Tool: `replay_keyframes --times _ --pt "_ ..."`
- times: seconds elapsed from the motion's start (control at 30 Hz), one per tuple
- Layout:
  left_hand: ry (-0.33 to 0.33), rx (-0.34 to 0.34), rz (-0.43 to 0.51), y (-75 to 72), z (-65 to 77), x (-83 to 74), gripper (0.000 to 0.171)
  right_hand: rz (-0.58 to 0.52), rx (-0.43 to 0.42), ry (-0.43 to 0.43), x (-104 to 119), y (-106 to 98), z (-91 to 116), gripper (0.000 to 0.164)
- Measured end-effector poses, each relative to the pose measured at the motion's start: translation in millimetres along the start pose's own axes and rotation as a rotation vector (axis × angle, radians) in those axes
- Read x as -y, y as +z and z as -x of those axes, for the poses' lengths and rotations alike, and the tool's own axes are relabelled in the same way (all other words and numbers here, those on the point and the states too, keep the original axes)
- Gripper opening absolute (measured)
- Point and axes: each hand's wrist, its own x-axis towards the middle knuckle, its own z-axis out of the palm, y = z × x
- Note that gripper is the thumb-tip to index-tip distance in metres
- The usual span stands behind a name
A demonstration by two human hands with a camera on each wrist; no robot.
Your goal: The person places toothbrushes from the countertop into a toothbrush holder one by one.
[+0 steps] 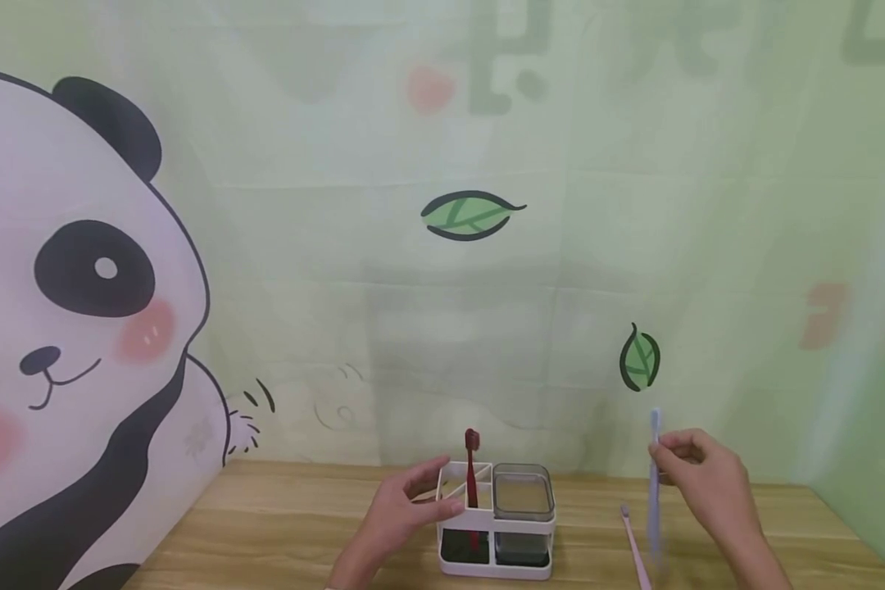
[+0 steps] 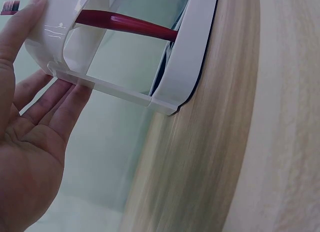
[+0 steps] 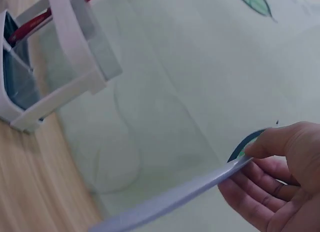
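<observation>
Pinching blue toothbrush (image 1: 654, 508) w/ R hand (image 1: 710, 483), L hand (image 1: 401, 510) gripping holder (image 1: 479, 519).

I saw soft, fairly dim light over the worktop (image 1: 265, 516), with grey shading on the backdrop (image 1: 302, 246) past its back edge and pale glare above its right corner. The purple toothbrush (image 1: 654, 496) blurred toward its lower end; white glints marked the holder (image 1: 479, 519) in my left-wrist view.
</observation>
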Motion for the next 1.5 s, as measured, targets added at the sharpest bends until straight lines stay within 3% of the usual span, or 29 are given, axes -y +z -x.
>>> replay_keyframes --times 0.53,1.03,1.5 --pt "-0.003 -0.003 -0.01 0.2 -0.2 0.7 0.068 -0.226 -0.081 -0.126 39 8 17 0.036" --pt "-0.005 -0.007 -0.018 0.1 -0.1 0.9 0.068 -0.36 -0.107 -0.275 66 38 33 0.023" --pt "-0.01 -0.001 -0.009 -0.2 -0.9 1.9 0.069 -0.414 -0.11 -0.246 85 59 34 0.028"
